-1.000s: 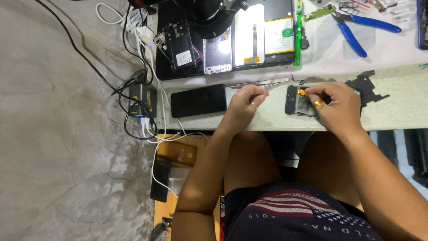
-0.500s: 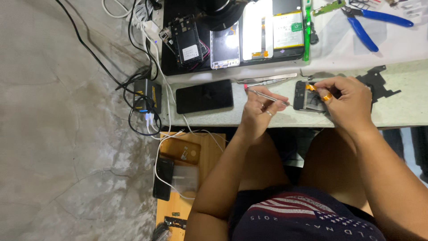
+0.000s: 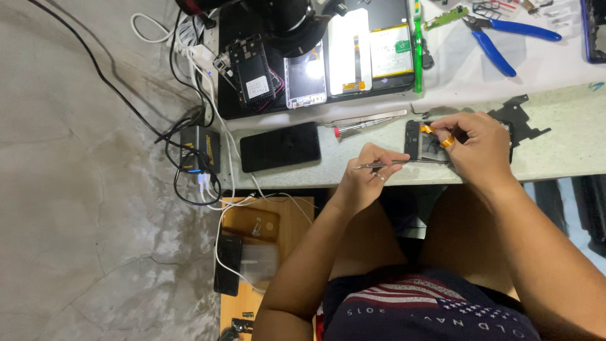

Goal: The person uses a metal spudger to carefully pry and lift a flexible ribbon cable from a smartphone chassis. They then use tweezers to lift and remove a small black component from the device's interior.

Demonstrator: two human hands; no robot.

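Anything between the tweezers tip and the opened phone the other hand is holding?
Nothing visible. The left hand points the tweezers straight at the opened phone, which the right hand steadies on the table edge.

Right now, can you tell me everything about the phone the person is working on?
The opened phone lies flat near the front edge of the pale table, its back cover off, so a dark inner frame and small orange ribbon strips show. The right hand rests on it, with fingers on the orange strips. The left hand holds thin metal tweezers whose tip reaches the phone's near edge. Its finer inner parts are too small to make out.
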